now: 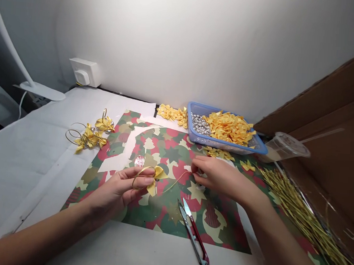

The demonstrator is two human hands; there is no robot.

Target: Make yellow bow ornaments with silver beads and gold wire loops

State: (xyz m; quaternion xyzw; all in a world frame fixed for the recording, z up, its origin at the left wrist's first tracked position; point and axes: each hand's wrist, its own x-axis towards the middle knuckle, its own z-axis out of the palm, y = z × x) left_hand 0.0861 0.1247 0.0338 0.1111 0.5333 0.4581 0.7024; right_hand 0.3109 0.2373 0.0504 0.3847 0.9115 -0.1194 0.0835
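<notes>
Mat [140,216]; cord [177,181] end unclear @R hand [212,172]

Both bare hands [133,182] [212,173] pinch, fingers curled; left forearm enters from eight o'clock, right from four o'clock.

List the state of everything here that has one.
Left hand: closed on yellow bow
Right hand: pinching cord
Cord: slack, curved
Snips: blades apart
Blue basket: open-topped, holding bows and silver beads
Plastic cup: lid on
Gold stems: loose bunch, lying down
</notes>
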